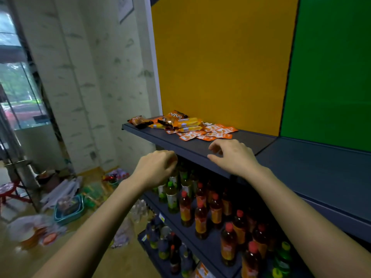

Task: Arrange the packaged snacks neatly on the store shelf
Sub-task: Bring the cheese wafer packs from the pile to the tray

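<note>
A loose heap of packaged snacks lies at the left end of the dark top shelf: several flat orange sachets, yellow bars and brown-orange wrappers. My right hand hovers over the shelf's front edge, just in front of the sachets, fingers curled and apart, holding nothing. Lower and to the left, in front of the shelf edge, my left hand has its fingers curled in; whether it holds anything is hidden.
Behind the shelf stand a yellow back panel and a green one. Lower shelves hold several bottles with red caps and green caps. On the floor at left lie a teal basket, bags and a red stool.
</note>
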